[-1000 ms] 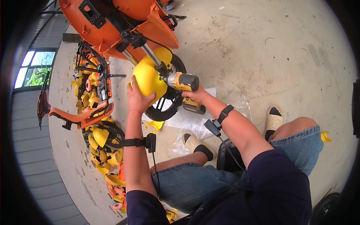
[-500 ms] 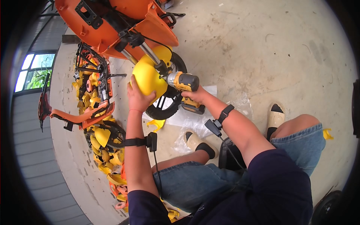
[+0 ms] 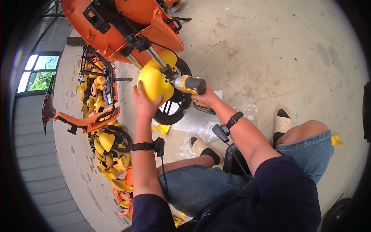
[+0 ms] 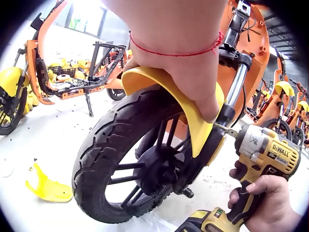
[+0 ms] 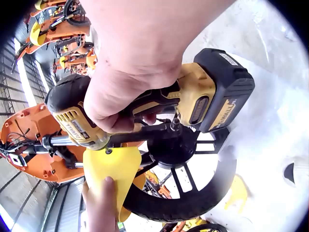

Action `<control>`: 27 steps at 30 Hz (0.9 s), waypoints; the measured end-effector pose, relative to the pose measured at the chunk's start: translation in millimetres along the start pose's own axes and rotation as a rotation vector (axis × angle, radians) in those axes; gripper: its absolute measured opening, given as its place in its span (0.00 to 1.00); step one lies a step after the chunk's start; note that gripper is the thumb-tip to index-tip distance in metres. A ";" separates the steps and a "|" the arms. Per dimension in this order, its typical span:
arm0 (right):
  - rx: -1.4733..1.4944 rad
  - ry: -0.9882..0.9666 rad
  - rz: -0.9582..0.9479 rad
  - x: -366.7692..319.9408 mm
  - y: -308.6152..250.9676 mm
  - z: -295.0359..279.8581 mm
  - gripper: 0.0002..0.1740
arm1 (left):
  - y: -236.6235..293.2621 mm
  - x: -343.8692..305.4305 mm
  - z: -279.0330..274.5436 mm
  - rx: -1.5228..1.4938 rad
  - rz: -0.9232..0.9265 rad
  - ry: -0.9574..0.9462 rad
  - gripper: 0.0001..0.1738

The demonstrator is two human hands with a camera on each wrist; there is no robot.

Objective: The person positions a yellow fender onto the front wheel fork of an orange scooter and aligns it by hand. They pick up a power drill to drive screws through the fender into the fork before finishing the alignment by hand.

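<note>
My left hand (image 3: 148,101) grips the yellow front fender (image 3: 152,82) over the scooter's wheel, its thumb on the near side by the fork. In the left wrist view that hand (image 4: 193,82) straddles the top of the fender. My right hand (image 3: 206,97) holds a yellow and black DeWalt impact driver (image 3: 190,84) by its handle. The driver's nose points at the fender's side, where the bit (image 4: 224,128) meets the fork edge close to my left thumb. A dark screw (image 5: 108,151) sits in the fender beside the driver's nose in the right wrist view.
The black tyre (image 4: 104,145) stands over clear plastic sheeting (image 3: 201,127). An orange scooter body (image 3: 133,27) rises above the fork (image 3: 156,58). A yellow part (image 3: 161,129) lies on the floor near the wheel. Scooter frames and piled yellow parts (image 3: 110,172) line the left.
The driver has turned slightly, so its battery now shows less below the body in the head view. My left hand stays on the fender.
</note>
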State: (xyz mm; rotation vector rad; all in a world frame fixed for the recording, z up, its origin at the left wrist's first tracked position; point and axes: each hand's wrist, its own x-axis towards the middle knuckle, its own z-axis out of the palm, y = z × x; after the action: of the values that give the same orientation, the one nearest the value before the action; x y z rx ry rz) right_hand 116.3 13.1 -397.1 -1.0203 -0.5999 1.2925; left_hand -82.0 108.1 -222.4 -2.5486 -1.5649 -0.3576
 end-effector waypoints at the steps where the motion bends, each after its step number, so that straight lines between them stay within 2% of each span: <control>1: 0.024 0.036 -0.018 -2.2 0.8 -7.2 0.26 | 3.4 -2.4 -2.5 0.070 0.076 -0.015 0.63; 2: 0.015 0.067 0.062 -6.7 -0.1 -20.2 0.24 | 8.4 -7.4 -9.1 0.140 0.154 -0.030 0.64; 3: 0.150 0.094 0.153 -7.3 8.2 -31.1 0.21 | 13.3 -12.5 -16.5 0.211 0.233 -0.044 0.65; 4: 0.263 0.128 0.143 -9.6 12.0 -40.4 0.19 | 21.0 -20.5 -22.5 0.452 0.250 -0.229 0.56; 7: 0.423 0.185 0.145 -24.9 8.7 -71.4 0.18 | 9.5 -24.0 -3.2 0.547 0.304 -0.089 0.48; 8: 0.433 0.240 0.131 -28.3 9.4 -77.2 0.18 | 10.1 -23.9 -5.9 0.434 0.281 -0.107 0.46; 11: 0.379 0.326 0.115 -32.2 8.4 -92.6 0.18 | 1.1 -24.9 -8.1 0.406 0.306 -0.127 0.46; 14: 0.279 0.385 0.084 -24.3 14.1 -105.1 0.19 | -2.7 -24.2 -3.2 0.409 0.313 -0.106 0.46; 18: 0.134 0.488 0.132 -22.0 22.1 -114.7 0.18 | 11.7 -31.2 6.3 0.480 0.232 -0.085 0.46; 23: 0.071 0.507 0.130 -19.7 31.2 -117.5 0.17 | -0.1 -26.1 -0.6 0.406 0.256 -0.128 0.46; 27: 0.096 0.568 0.188 -24.2 33.3 -114.9 0.20 | -6.7 -26.1 6.8 0.360 0.258 -0.123 0.44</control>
State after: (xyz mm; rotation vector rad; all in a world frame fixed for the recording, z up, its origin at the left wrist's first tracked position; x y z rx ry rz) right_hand 191.6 -43.1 -475.0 -1.3151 -0.0085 1.1061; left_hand -98.4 90.2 -236.0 -2.4755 -1.1818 0.1034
